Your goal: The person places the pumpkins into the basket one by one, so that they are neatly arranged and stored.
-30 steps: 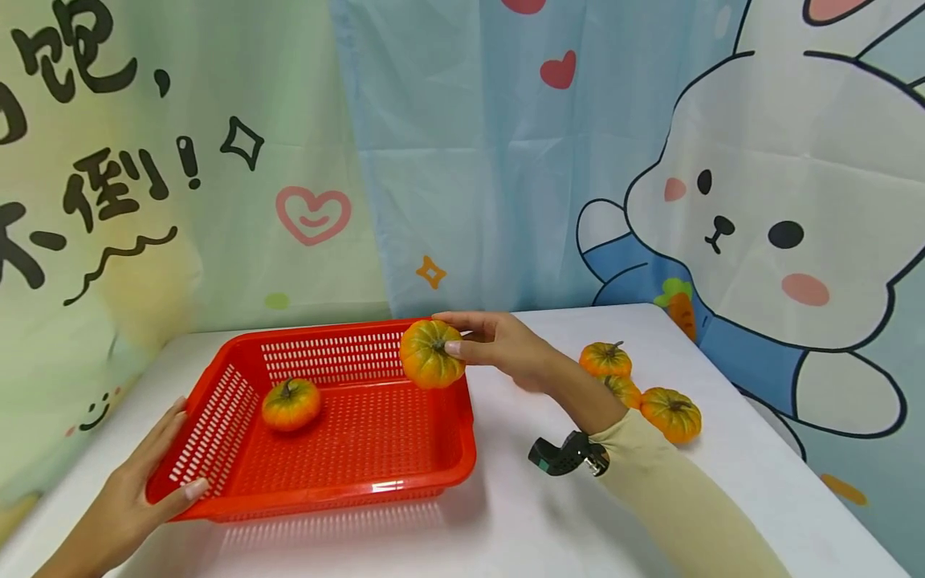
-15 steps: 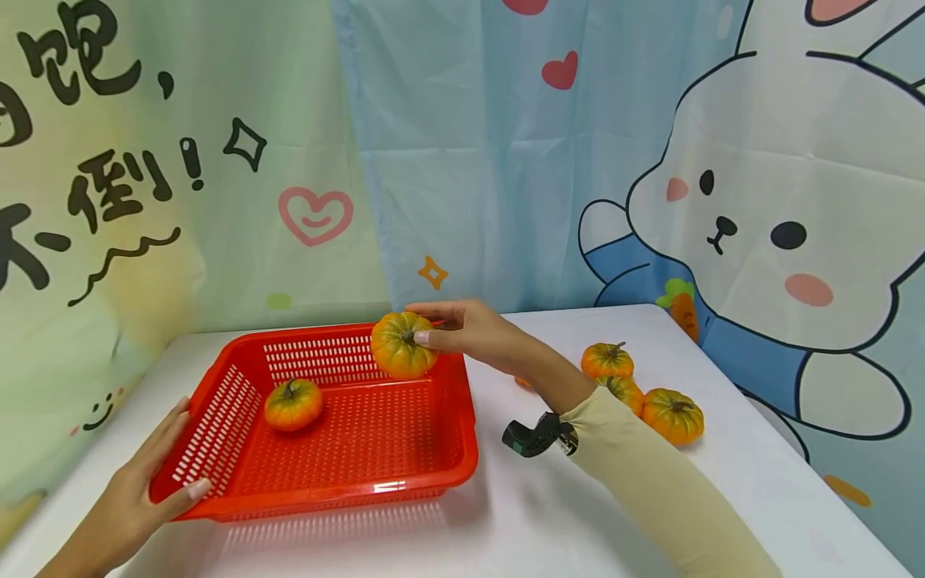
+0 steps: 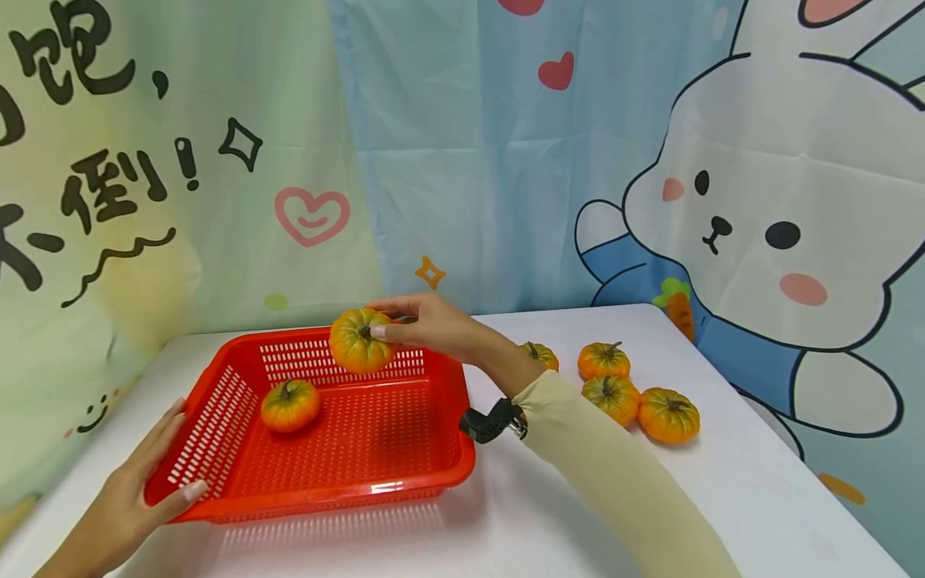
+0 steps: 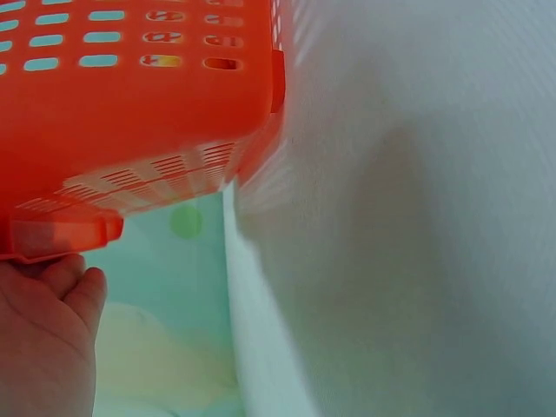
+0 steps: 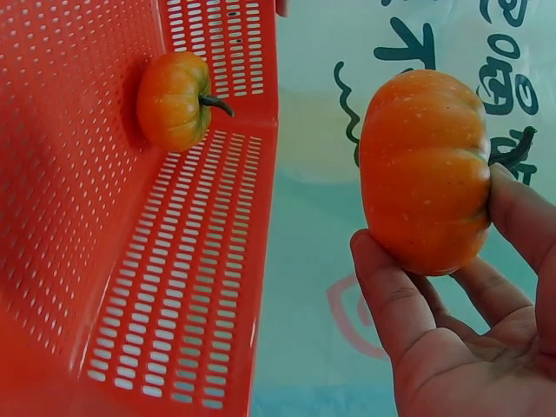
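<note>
My right hand (image 3: 433,327) holds a small orange-and-yellow pumpkin (image 3: 360,341) above the back part of a red plastic basket (image 3: 376,487). The thumb lies by the stem, and the fingers are round the far side, as the right wrist view shows on this pumpkin (image 5: 426,174). Inside the basket, toward its left end, sits another pumpkin (image 3: 291,405) with its stem up. My left hand (image 3: 130,490) grips the basket's left front rim, thumb on top. The left wrist view shows its fingers (image 4: 74,282) bent under the rim.
Several more pumpkins, among them one at the front (image 3: 669,416), lie on the white table (image 3: 549,514) to the right of the basket. Behind the table hangs a printed curtain (image 3: 448,160). A black wrist device (image 3: 491,421) is on the right wrist.
My right hand has carried the pumpkin left, from the basket's back right corner to over its back middle. The left hand and the basket stay in place.
</note>
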